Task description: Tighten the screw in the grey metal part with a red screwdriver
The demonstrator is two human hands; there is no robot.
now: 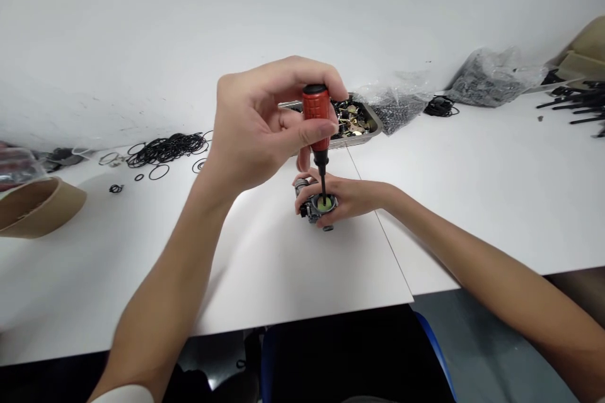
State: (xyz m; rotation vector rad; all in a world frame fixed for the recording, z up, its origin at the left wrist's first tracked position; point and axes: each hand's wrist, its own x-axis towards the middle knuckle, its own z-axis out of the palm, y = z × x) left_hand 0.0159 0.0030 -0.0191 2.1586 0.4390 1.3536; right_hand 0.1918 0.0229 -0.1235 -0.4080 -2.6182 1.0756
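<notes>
Your left hand [265, 126] is closed around the red handle of a screwdriver [317, 123], thumb and fingers pressed against its ribbed grip, the tool held upright. Its dark shaft runs straight down into a small metal assembly [317, 204] and ends on or just above a yellow-green disc in the part's top face; whether the tip is seated cannot be told.

Your right hand [352, 196] comes in from 3 o'clock and clasps the assembly from the side, fingers wrapped around its far edge and thumb on the near side, holding it down on the white table [293, 264]. The part sits near the middle of the table, just left of the seam between two tabletops.

Judgement on handling: the assembly looks like cast metal, stiff and fairly heavy for its size, with protruding fittings that give purchase. Take hold by the body's sides, as now, not by the small fittings. The ribbed handle should resist slipping.

At 12 o'clock from the part stands a metal tray [373, 123] of small brass-coloured pieces. At 10 o'clock lies a scatter of black O-rings [165, 150]. At 2 o'clock lie clear bags of dark parts [491, 79]. A cardboard piece [40, 204] lies at 9 o'clock.
</notes>
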